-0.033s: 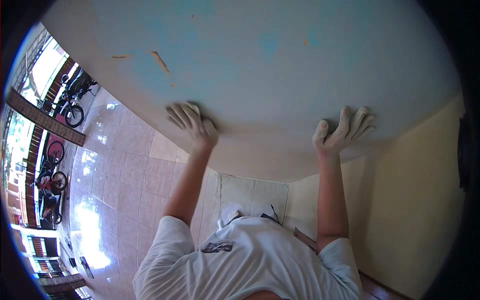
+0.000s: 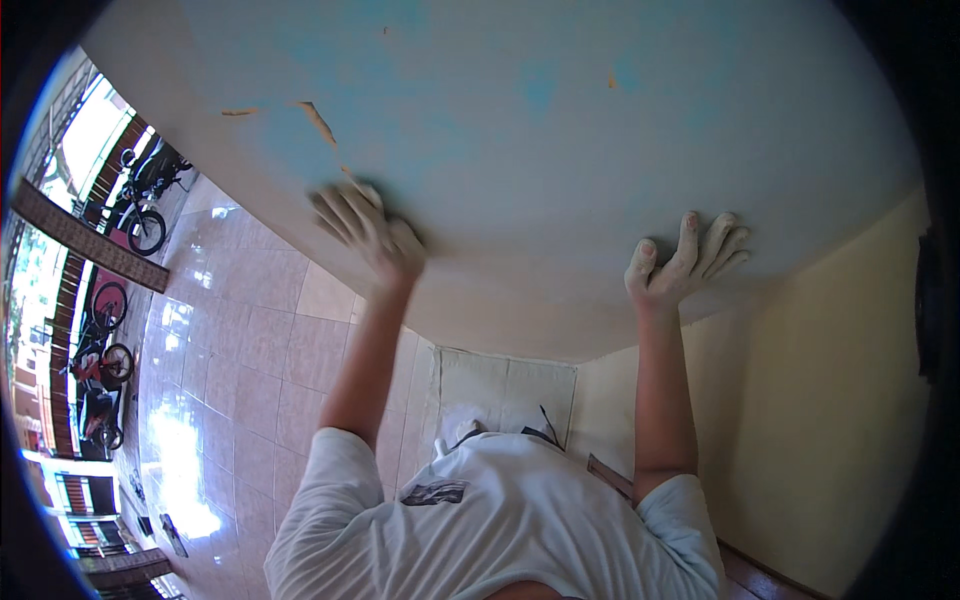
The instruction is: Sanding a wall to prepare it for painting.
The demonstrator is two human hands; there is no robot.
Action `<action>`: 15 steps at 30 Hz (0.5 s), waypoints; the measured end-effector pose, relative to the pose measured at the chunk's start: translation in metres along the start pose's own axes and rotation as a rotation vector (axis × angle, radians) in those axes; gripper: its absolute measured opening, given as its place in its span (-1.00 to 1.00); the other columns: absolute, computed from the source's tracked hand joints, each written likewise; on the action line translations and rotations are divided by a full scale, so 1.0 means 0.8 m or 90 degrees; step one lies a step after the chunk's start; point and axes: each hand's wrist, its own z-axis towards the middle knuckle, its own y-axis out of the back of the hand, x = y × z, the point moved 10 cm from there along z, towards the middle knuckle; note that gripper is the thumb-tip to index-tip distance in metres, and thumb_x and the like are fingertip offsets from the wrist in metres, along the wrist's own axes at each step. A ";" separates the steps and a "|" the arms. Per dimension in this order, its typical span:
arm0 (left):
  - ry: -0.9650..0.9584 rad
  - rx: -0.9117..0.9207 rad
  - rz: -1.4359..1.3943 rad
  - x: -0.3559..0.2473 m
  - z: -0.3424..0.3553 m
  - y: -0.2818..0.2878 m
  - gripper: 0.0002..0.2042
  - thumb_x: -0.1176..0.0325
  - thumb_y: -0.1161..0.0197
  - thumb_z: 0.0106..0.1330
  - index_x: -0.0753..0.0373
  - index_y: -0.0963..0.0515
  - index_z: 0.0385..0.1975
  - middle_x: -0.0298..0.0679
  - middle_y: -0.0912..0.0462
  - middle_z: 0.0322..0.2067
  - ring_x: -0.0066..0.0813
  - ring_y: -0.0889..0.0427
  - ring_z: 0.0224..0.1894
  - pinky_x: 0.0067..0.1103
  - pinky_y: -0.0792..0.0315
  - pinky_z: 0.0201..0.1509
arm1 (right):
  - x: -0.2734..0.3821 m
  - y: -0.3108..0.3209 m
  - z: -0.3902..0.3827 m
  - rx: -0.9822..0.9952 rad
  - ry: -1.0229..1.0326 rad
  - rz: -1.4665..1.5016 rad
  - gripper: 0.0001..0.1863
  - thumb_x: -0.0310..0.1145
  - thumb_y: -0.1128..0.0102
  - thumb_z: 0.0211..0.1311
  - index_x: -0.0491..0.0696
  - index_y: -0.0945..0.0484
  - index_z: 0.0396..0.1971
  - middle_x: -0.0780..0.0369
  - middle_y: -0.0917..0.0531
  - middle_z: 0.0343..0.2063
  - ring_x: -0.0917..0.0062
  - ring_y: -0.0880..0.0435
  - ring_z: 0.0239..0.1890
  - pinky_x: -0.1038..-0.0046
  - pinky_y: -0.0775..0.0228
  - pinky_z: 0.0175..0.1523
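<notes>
Both my hands are raised against a pale grey wall (image 2: 500, 180) with blotchy light-blue patches and a few tan cracks. My left hand (image 2: 365, 230) lies flat on it, fingers stretched, just below a long crack; whether anything thin sits beneath the palm is hidden. Further right, my right hand (image 2: 685, 262) rests on the same surface, fingers spread and nothing in them. Whitish dust coats the fingers of both hands.
A yellowish side wall (image 2: 830, 400) meets the grey one at right. Below are glossy floor tiles (image 2: 250, 350) and a pale slab (image 2: 490, 385) by my feet. Motorcycles (image 2: 150, 200) and a patterned pillar (image 2: 90, 240) stand far left.
My left hand has slid a little up and to the left along the wall, nearer the long crack. The right hand has stayed in place.
</notes>
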 end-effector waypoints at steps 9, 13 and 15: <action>-0.033 0.022 -0.077 -0.036 -0.033 -0.009 -0.21 0.46 0.02 0.09 0.56 0.11 0.39 0.36 0.19 0.41 0.54 0.38 0.42 0.29 0.49 0.34 | 0.001 0.008 0.017 -0.006 -0.001 0.006 -0.41 0.04 0.29 0.50 -0.06 -0.25 0.30 -0.07 -0.10 0.41 0.00 0.14 0.50 -0.11 0.56 0.47; -0.006 0.035 -0.096 -0.046 -0.071 -0.033 -0.22 0.47 0.05 0.11 0.53 0.12 0.39 0.36 0.25 0.41 0.54 0.40 0.42 0.29 0.51 0.33 | -0.007 0.003 0.002 -0.025 -0.021 0.021 -0.48 0.04 0.23 0.46 0.07 -0.34 0.24 -0.01 -0.18 0.39 -0.01 0.09 0.49 -0.16 0.55 0.46; 0.036 0.008 -0.115 -0.049 0.033 0.006 -0.25 0.46 0.06 0.15 0.50 0.08 0.40 0.30 0.23 0.43 0.46 0.39 0.44 0.24 0.48 0.36 | -0.012 0.006 0.001 -0.024 -0.025 0.015 -0.49 0.04 0.21 0.46 0.07 -0.36 0.23 -0.01 -0.19 0.39 0.00 0.08 0.49 -0.16 0.54 0.46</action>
